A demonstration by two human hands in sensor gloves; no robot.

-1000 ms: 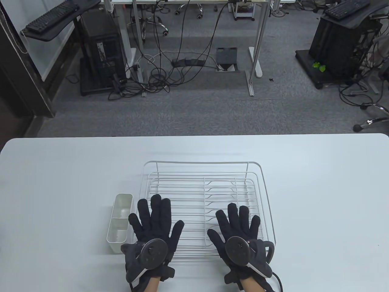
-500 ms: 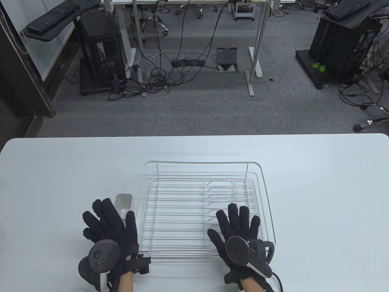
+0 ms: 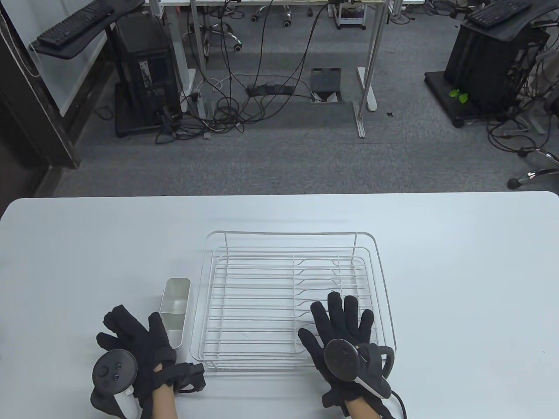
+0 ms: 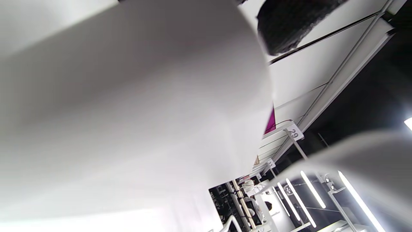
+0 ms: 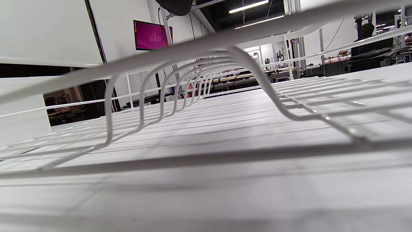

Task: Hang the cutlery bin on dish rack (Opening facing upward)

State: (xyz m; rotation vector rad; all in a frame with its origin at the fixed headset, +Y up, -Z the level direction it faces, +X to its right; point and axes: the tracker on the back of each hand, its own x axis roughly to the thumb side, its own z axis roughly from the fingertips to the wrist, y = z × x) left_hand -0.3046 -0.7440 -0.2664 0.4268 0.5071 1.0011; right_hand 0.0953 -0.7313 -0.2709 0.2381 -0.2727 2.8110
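The white cutlery bin (image 3: 175, 301) stands on the table, opening up, just left of the white wire dish rack (image 3: 288, 238). My left hand (image 3: 135, 325) lies at the bin's near left side, fingers spread, its thumb by the bin's near end. I cannot tell if it touches the bin. In the left wrist view the bin's white wall (image 4: 128, 112) fills the frame, with one fingertip (image 4: 289, 22) above it. My right hand (image 3: 338, 318) rests flat, fingers spread, on the rack's near right part. The rack wires (image 5: 225, 58) show close in the right wrist view.
The white table (image 3: 458, 270) reaches out around the rack to the left, right and back. Beyond its far edge are grey carpet, cables and desk legs (image 3: 367, 87).
My left hand has moved from the rack's near left corner leftward and nearer, across the bin to its left side. The right hand has not moved.
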